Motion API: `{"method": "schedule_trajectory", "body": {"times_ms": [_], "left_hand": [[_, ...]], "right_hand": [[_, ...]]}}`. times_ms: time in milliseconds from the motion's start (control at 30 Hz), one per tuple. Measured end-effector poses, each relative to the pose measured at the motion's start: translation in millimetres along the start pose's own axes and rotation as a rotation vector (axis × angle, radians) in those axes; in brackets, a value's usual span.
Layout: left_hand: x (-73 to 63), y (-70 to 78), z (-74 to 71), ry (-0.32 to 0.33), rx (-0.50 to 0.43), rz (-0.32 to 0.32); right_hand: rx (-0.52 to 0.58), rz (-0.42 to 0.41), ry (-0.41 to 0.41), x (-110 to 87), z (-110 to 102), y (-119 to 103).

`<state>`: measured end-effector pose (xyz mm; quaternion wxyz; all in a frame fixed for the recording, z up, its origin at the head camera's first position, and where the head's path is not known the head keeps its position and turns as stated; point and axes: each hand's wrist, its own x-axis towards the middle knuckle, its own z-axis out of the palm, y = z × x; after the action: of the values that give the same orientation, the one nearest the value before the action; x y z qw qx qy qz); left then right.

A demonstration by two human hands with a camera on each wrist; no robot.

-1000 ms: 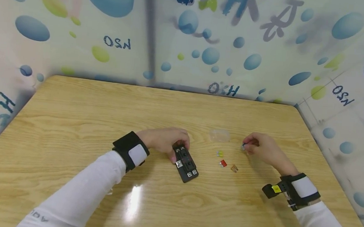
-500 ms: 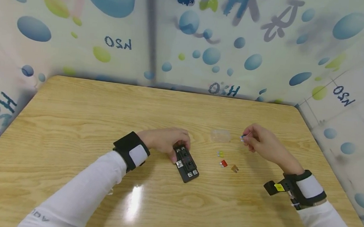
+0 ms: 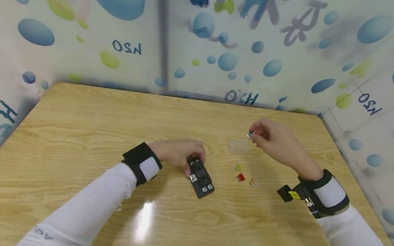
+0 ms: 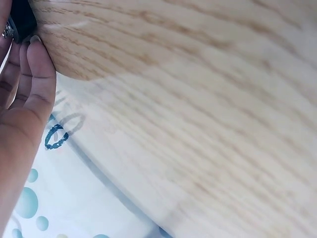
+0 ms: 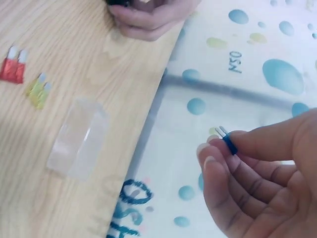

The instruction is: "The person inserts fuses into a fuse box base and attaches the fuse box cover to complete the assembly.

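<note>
My left hand grips the far end of a black fuse holder block with metal terminals, which lies on the table. In the left wrist view only a dark corner of the block shows between the fingers. Between thumb and fingertips of my right hand a blue blade fuse is pinched, its two metal prongs pointing out. That hand is raised above the table, beyond the clear plastic cover. A yellow blade fuse, a red one and an orange-brown one lie nearer to me.
The wooden table meets a patterned wall along its far edge. Another wall panel borders the right side. The cover and loose fuses lie between my hands, right of the block.
My right hand has moved up and to the left with the blue blade fuse, turning it as it rises. The left hand and the fuse block have stayed in place.
</note>
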<state>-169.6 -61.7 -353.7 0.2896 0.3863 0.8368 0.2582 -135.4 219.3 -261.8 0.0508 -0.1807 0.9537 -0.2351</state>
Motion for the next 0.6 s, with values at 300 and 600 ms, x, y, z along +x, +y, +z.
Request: {"method": "schedule_trajectory", "body": {"times_ms": [300,600], "left_hand": [[0.5,1.3,-1.7,-0.005,-0.011,0.011],[1.0,2.0,-3.8,-0.020,0.004,0.034]], "right_hand": [[-0.093,-0.064,-0.036,16.1,11.8,-33.9],[-0.113,-0.125,-0.093,25.3,35.5,-53.6]]}}
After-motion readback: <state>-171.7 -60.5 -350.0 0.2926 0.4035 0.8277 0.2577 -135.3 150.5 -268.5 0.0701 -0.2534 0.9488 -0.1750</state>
